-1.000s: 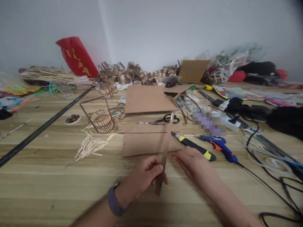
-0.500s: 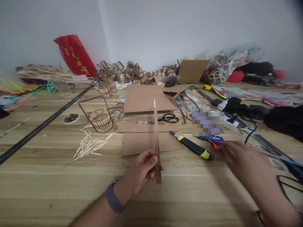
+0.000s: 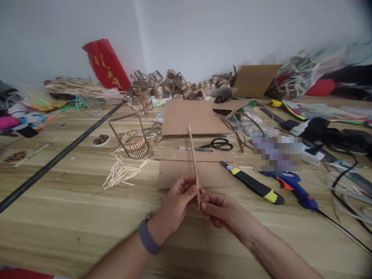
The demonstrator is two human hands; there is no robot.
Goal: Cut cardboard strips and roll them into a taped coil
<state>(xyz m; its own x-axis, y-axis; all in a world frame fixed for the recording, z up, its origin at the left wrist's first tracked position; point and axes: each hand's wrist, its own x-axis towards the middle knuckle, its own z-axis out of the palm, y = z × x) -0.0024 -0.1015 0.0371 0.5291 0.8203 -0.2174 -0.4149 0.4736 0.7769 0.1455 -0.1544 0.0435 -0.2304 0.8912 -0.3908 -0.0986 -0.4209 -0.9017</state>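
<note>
A long narrow cardboard strip points away from me, its near end between my hands. My left hand pinches it from the left, thumb on top. At the strip's near end, my right hand is closed with thumb and fingertips on it. Beyond them lie cardboard sheets, a pen and black-handled scissors. To the right rest a yellow-and-black utility knife and a blue glue gun with an orange trigger. A small handled basket stands at left beside loose short sticks.
A small bowl of brown balls is at left, near a long black bar. Several small baskets are heaped by the wall, next to a cardboard box. A cord trails from the glue gun.
My right hand has come away from the glue gun and moved left to the strip's near end. The strip is now turned edge-up, and the view has shifted a little.
</note>
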